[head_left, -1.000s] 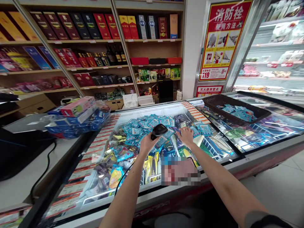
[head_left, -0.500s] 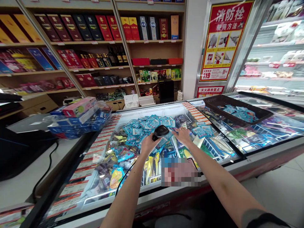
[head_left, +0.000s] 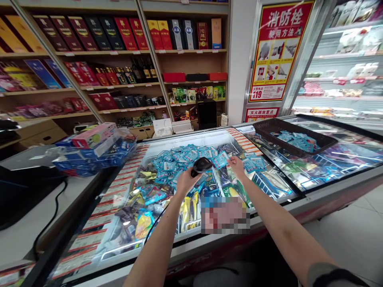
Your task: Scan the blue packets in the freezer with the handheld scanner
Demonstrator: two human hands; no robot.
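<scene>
My left hand point(head_left: 184, 181) is wrapped round a black handheld barcode scanner point(head_left: 201, 165), held over the open chest freezer point(head_left: 209, 139). A dark cable trails from the scanner down past my forearm. My right hand point(head_left: 237, 166) pinches a small blue packet point(head_left: 220, 159) just in front of the scanner's head, lifted off the pile. A heap of the same blue packets point(head_left: 179, 157) fills the far part of the freezer. Mixed coloured frozen packs point(head_left: 149, 199) lie nearer to me.
A dark basket point(head_left: 293, 137) with more blue packets sits on the freezer's glass lid at the right. Stacked blue and pink boxes point(head_left: 95, 149) rest on the counter at the left. Shelves of boxed goods point(head_left: 119, 59) stand behind. A refrigerated display point(head_left: 344, 59) is at the right.
My right hand, resting on the blue packets a second ago, has picked one up and raised it in front of the scanner. My left hand has barely moved.
</scene>
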